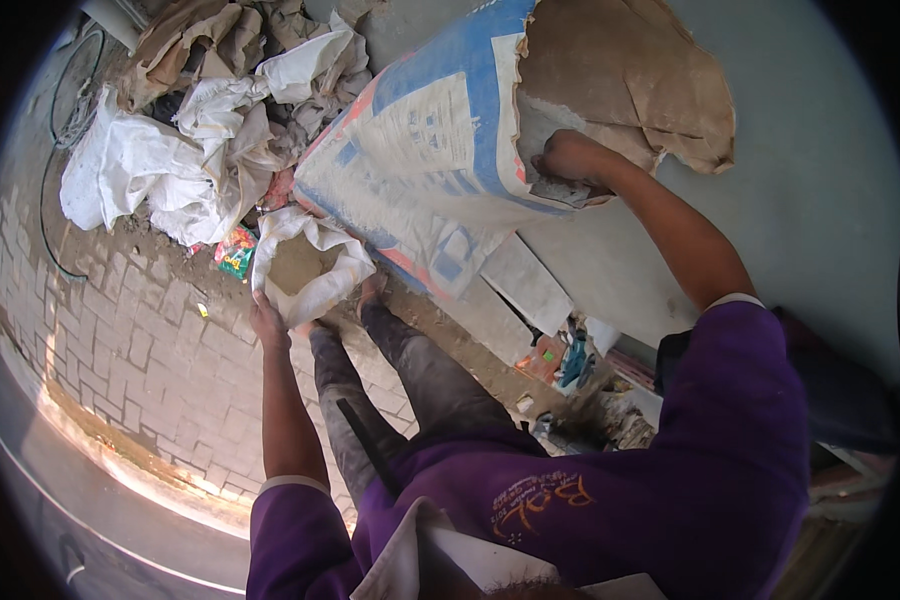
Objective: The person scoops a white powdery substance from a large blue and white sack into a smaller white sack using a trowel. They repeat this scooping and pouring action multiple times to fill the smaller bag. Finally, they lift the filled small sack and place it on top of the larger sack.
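A large paper bag (410, 150), white, blue and red outside with a torn brown mouth, leans against the wall at the upper middle. Grey powder (548, 122) shows inside its opening. My right hand (575, 160) is in that mouth at the powder, its fingers curled closed; whatever they hold is hidden. Lower left of the bag stands a small white woven sack (345, 272), its rim rolled open and grey-brown powder (298, 262) inside. My left hand (268, 318) grips the near left side of the sack's rim, with the fingertips partly hidden.
Crumpled white sacks (160, 160) and torn brown paper (185, 45) are heaped at the upper left. A green packet (235, 252) lies beside the small sack. Brick paving (130, 350) spreads to the left; flat slabs (526, 285) lean below the big bag.
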Demonstrator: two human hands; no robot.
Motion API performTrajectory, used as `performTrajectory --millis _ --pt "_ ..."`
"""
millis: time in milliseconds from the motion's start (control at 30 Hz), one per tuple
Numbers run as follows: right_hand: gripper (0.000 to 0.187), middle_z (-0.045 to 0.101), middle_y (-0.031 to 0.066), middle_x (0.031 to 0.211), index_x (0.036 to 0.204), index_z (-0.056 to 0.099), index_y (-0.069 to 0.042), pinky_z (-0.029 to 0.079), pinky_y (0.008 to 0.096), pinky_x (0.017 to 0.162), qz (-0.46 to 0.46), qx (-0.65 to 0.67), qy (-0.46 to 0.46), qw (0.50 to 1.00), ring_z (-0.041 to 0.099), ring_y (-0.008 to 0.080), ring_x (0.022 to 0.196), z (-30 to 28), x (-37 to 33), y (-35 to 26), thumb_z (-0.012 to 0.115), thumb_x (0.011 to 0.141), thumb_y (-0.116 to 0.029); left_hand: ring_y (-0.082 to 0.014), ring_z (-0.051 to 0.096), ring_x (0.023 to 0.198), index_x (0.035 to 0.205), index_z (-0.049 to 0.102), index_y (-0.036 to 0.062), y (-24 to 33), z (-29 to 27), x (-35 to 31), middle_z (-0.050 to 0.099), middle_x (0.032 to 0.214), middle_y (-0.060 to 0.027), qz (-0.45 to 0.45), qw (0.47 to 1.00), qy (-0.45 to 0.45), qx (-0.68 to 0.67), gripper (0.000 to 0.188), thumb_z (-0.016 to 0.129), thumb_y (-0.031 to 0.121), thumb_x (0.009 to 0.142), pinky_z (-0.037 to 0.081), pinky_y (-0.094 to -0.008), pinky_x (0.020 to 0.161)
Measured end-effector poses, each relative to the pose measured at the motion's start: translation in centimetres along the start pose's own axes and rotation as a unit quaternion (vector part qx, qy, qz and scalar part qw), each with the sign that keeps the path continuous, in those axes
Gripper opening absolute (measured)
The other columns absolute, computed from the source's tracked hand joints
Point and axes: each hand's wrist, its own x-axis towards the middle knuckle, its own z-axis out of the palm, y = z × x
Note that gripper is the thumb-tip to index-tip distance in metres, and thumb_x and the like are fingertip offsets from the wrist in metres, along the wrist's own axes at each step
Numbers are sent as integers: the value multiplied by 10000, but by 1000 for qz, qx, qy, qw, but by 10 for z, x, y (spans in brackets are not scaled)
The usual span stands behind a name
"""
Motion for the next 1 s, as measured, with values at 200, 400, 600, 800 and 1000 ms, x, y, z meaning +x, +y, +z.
performTrajectory --millis 200,400,600,800,1000 --pt "435 621 231 768 779 648 107 458 410 700 -14 15 -18 1000 594 293 695 -8 -15 -9 591 878 -312 -217 607 918 1275 525 -35 -7 -6 3 625 1089 -146 -9 1000 -5 6 545 395 424 1012 489 -355 787" --pt "425 597 197 710 764 641 92 442 398 644 -22 50 -40 998 560 253 641 -16 -26 -11 599 890 -311 -236 617 972 1288 510 -36 -3 -8 4 622 1121 -157 -20 1000 -11 2 534 375 407 1022 497 -369 822" --pt "428 606 199 701 790 655 70 448 393 666 -89 57 14 994 550 236 646 13 11 -8 589 903 -338 -253 608 990 1321 491 -29 -2 4 0 613 1139 -166 -4 1000 7 17 545 371 411 1022 493 -370 826" --pt "396 578 108 658 784 670 45 441 358 621 -66 140 -37 987 522 184 615 1 -8 -12 612 901 -329 -250 605 980 1324 490 -30 -4 -3 4 613 1138 -168 0 999 10 35 555 382 420 1019 488 -367 824" --pt "361 504 31 618 765 644 8 406 308 514 -106 222 -49 968 471 119 551 -13 -22 -1 632 914 -321 -250 605 981 1327 480 -40 1 1 4 612 1130 -173 11 999 0 42 569 380 426 1017 487 -361 819"
